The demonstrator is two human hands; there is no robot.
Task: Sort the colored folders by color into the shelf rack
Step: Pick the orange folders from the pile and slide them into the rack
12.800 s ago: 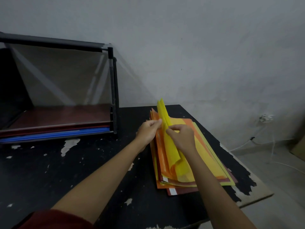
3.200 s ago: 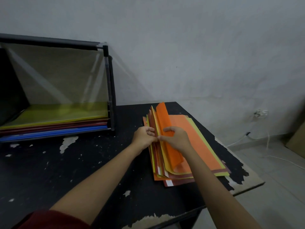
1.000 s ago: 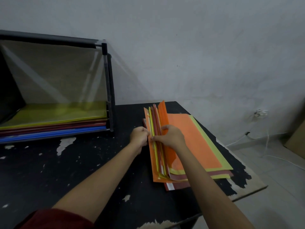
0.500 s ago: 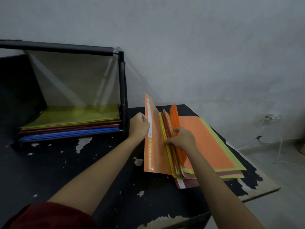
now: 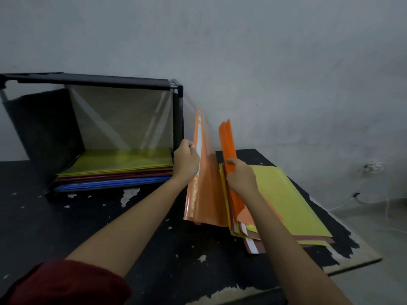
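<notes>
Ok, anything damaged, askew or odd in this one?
Yes. The table's black coating is flaked: pale patches in front of the rack and bare board at the right corner. The pile lies fanned unevenly, a maroon folder jutting out at its near end. Nothing spilled. Left hand grips one upright orange folder, right hand another.

Dim, grey-blue light here; the raised orange folder (image 5: 194,194) smears with motion blur, and pale streaks glare across the shelf rack (image 5: 123,119).

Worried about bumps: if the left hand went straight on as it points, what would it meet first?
Past the orange folder it grips, the left hand likely meets the wall; the rack post stands just left, depth unclear.
</notes>
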